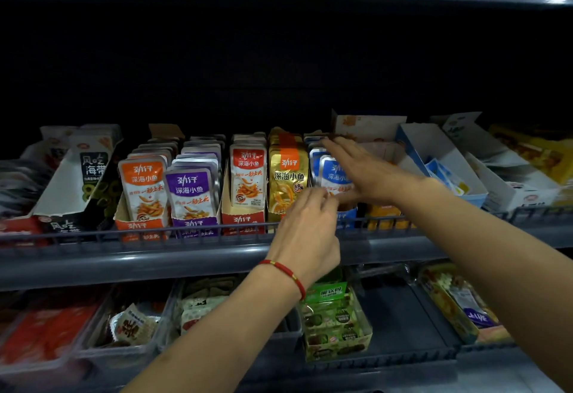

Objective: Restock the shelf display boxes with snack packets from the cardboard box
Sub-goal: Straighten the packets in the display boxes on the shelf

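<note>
Both forearms reach up mid-frame, left hand [305, 231] loosely curled, right hand [366, 169] flat and empty, squaring blue packets [333, 172]; probably next grab more stock.

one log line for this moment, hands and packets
phase: straightening row | left hand: fingertips at front of blue-topped foil snack packets | right hand: flat, open, on packet tops | neighbour: gold foil packets upright
</note>
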The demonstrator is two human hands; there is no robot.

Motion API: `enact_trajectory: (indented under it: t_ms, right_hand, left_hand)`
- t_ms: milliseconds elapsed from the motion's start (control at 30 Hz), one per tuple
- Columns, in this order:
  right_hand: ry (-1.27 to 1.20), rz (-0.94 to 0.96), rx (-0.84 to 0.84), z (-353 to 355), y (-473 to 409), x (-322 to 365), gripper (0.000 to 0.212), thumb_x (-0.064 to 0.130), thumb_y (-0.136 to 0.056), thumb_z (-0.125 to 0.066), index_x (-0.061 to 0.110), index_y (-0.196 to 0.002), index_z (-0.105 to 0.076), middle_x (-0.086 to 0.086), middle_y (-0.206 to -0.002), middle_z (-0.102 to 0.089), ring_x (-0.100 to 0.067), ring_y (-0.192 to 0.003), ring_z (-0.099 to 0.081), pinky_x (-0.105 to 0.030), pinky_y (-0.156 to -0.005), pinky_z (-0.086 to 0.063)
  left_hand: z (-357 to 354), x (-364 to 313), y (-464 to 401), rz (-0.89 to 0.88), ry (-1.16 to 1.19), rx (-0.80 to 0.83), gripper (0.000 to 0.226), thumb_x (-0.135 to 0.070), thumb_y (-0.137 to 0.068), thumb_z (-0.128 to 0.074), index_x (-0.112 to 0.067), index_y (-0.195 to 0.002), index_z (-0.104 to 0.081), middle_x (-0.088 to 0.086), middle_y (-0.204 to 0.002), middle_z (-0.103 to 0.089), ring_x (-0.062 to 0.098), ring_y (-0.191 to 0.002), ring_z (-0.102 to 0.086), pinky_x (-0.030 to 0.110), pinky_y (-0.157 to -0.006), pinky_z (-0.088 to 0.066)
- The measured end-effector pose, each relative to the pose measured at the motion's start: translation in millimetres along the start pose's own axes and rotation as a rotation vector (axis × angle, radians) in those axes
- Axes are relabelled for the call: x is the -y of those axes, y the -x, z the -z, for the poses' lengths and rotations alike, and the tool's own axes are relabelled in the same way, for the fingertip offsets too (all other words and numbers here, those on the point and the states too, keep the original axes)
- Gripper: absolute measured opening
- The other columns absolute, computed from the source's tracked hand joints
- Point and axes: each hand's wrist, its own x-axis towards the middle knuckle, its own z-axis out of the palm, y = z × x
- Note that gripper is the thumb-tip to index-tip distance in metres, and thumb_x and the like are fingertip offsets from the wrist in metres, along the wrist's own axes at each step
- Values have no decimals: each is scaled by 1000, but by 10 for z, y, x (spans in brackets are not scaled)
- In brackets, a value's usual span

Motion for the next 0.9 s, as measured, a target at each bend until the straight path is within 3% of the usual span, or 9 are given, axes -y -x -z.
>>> enact_trajectory:
  t_ms: [100, 200, 267, 433, 567, 700, 767, 833, 900]
  right_hand:
    - [-179, -110, -114, 60, 68, -58, 104, 42, -82, -80, 23, -160, -14, -4, -165, -20, -25, -149, -27, -36, -114, -32]
    - [-403, -227, -233, 140, 153, -47, 68, 25, -94, -70, 22, -152, -36, -5, -151, -46, -21, -131, -50, -31, -99, -44]
    - [-618, -271, -222, 147, 197, -2, 57, 14, -99, -61, 23, -150, -39, -3, -143, -54, -11, -117, -53, -26, -90, -47]
    - [-853, -316, -147, 61, 149, 180, 57, -2, -97, -54, 18, -149, -39, 2, -132, -54, -7, -109, -53, -23, -81, -51]
    - [-900, -333, -174, 7, 84, 215, 55, -2, -95, -56, 19, -144, -43, 3, -127, -58, -9, -105, -58, -26, -84, -53]
    - [-952, -334, -193, -25, 79, 210, 62, -3, -95, -58, 17, -150, -38, 10, -114, -49, -3, -86, -53, -19, -69, -47]
    - [-964, -352, -191, -28, 62, 214, 62, -3, -94, -58, 19, -148, -39, 9, -119, -51, -5, -90, -56, -20, -70, -50]
    - [-989, -368, -204, -39, 18, 197, 57, -2, -92, -57, 19, -143, -43, 1, -126, -59, -10, -96, -62, -30, -78, -58]
    - [-1014, -411, -208, -22, -15, 189, 58, 1, -91, -56, 16, -145, -41, -3, -122, -58, -13, -97, -60, -33, -82, -55]
  left_hand:
    - [44, 40, -55, 53, -18, -20, 65, -11, -84, -64, -6, -145, -45, 12, -154, -34, 26, -146, -26, 38, -119, -33]
    - [46, 53, -126, 81, -31, 8, 68, -13, -83, -66, -6, -147, -42, 14, -159, -27, 28, -150, -19, 40, -122, -29]
    - [20, 61, -168, 109, -31, 4, 64, -15, -82, -66, -7, -143, -45, 15, -158, -29, 29, -150, -18, 41, -121, -30]
    - [-32, 54, -215, 153, -40, 26, 66, -19, -83, -67, -8, -143, -43, 14, -158, -31, 30, -152, -14, 44, -122, -29]
    - [-22, 49, -234, 173, 28, 68, 72, -18, -86, -67, -9, -150, -35, 12, -166, -18, 27, -155, -2, 43, -126, -19]
    - [-14, 95, -241, 184, 56, 57, 71, -16, -87, -67, -9, -151, -36, 9, -167, -18, 24, -156, -1, 40, -127, -16]
    - [-17, 89, -231, 185, 53, 48, 70, -14, -87, -66, -8, -150, -37, 9, -166, -19, 24, -156, -2, 41, -126, -18]
    - [-17, 74, -227, 179, 36, 34, 70, -13, -86, -65, -7, -150, -37, 10, -166, -21, 24, -156, -2, 42, -126, -19]
    - [-13, 61, -232, 177, 26, 35, 73, -14, -85, -65, -6, -151, -35, 10, -166, -21, 24, -156, -3, 41, -126, -18]
